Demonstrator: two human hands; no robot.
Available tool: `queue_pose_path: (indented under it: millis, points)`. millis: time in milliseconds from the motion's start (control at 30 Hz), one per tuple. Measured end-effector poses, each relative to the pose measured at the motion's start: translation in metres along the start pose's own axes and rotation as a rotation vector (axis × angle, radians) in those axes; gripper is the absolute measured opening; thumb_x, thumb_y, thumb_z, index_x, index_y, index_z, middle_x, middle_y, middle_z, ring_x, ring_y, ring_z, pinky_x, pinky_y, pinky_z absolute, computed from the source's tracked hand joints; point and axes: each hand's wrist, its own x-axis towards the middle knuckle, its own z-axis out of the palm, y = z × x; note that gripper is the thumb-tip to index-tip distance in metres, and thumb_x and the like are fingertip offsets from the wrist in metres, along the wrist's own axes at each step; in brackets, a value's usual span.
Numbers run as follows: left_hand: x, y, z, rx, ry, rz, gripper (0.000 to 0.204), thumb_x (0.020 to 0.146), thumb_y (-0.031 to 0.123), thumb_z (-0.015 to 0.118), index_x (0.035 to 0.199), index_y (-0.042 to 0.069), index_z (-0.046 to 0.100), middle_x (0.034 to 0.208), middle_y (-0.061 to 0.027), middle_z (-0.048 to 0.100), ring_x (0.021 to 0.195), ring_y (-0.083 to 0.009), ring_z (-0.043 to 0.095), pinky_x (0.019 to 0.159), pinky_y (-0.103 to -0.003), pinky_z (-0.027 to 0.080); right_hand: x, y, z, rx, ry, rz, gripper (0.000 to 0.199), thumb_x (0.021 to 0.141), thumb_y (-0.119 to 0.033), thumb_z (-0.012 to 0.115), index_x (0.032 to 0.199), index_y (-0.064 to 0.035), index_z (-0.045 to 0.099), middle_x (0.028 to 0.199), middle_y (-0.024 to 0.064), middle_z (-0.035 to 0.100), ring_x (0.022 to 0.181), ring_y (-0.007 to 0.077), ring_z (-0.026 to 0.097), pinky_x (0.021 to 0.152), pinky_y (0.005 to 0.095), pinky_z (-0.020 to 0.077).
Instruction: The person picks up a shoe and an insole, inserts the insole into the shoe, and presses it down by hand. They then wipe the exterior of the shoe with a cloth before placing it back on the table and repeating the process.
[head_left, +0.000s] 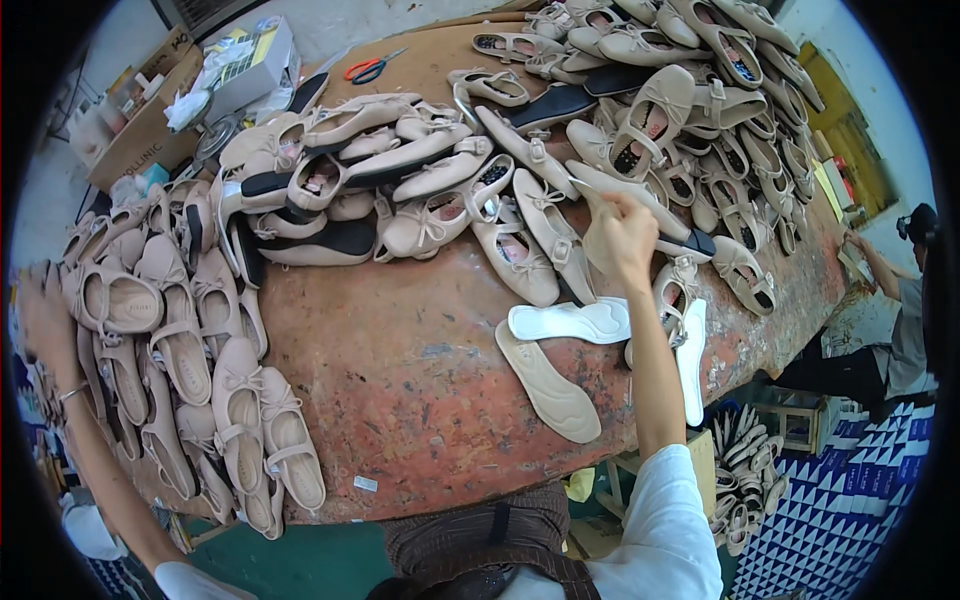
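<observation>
My right hand [624,236] is reached out over the middle of the table, its fingers closed together beside a beige shoe [640,200] with a black heel. What they pinch is partly hidden by the hand, and I cannot make it out. Below that hand lie a white insole [570,322], a beige insole [550,385] and a second white insole [691,365] near the table edge. Far to the left, my left hand [45,315] is blurred at the outer edge of a pile of beige strap shoes with bows [185,365]; its fingers do not show clearly.
A large heap of beige shoes [725,105] covers the back right. More shoes [415,225] lie across the middle. Red-handled scissors [365,70], a white box [255,65] and a cardboard box [145,145] are at the back. At the right edge another person [905,330] works.
</observation>
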Motion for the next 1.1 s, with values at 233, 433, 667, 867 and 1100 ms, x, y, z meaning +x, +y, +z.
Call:
queue_pose_path:
  millis: [233, 433, 667, 867, 1100]
  points:
    - [-0.008, 0.372, 0.001, -1.113, -0.337, 0.589, 0.050, 0.094, 0.028, 0.062, 0.133, -0.001, 0.053, 0.138, -0.0227, 0.053, 0.130, -0.0359, 0.049, 0.110, -0.040, 0.038, -0.170, -0.039, -0.056, 0.887, -0.457, 0.470, 0.042, 0.081, 0.004, 0.051, 0.119, -0.0082, 0.063, 0.084, -0.0031, 0.057, 0.069, 0.0031, 0.049, 0.065, 0.0178, 0.0416]
    - [0.027, 0.468, 0.011, -1.029, -0.809, 0.184, 0.065, 0.093, 0.062, 0.051, 0.121, 0.005, 0.064, 0.106, -0.0230, 0.071, 0.101, -0.0339, 0.069, 0.088, -0.039, 0.054, -0.287, -0.043, -0.045, -0.112, -0.527, -0.050, 0.037, 0.079, -0.002, 0.060, 0.115, -0.0049, 0.066, 0.122, 0.0207, 0.056, 0.109, 0.0392, 0.056, 0.091, 0.0451, 0.0463]
    - [-0.061, 0.392, -0.077, -1.797, -0.657, 0.054, 0.052, 0.081, 0.012, 0.074, 0.127, 0.008, 0.050, 0.095, -0.0040, 0.065, 0.079, -0.0071, 0.058, 0.070, -0.022, 0.048, -0.288, -0.053, -0.007, -0.116, -0.461, -0.356, 0.067, 0.074, -0.023, 0.081, 0.131, -0.0025, 0.051, 0.120, 0.0193, 0.053, 0.107, 0.0363, 0.051, 0.090, 0.0439, 0.0431]
    - [-0.204, 0.314, -0.235, -1.416, -0.859, -0.577, 0.033, 0.085, 0.004, 0.068, 0.116, 0.004, 0.059, 0.106, -0.0038, 0.063, 0.091, -0.0125, 0.060, 0.085, -0.028, 0.046, -0.272, -0.047, -0.010, 0.072, -0.594, -0.239, 0.059, 0.081, -0.011, 0.068, 0.135, 0.0018, 0.048, 0.120, 0.0261, 0.052, 0.108, 0.0440, 0.055, 0.094, 0.0469, 0.0462]
    - [-0.294, 0.376, -0.269, -1.549, -1.062, -0.381, 0.056, 0.089, 0.010, 0.066, 0.140, 0.001, 0.043, 0.136, -0.0261, 0.051, 0.122, -0.0404, 0.054, 0.106, -0.043, 0.041, -0.258, -0.050, -0.079, 0.324, -0.618, -0.061, 0.049, 0.106, -0.022, 0.042, 0.145, 0.0065, 0.041, 0.106, 0.0182, 0.059, 0.088, 0.0263, 0.054, 0.084, 0.0319, 0.0431]
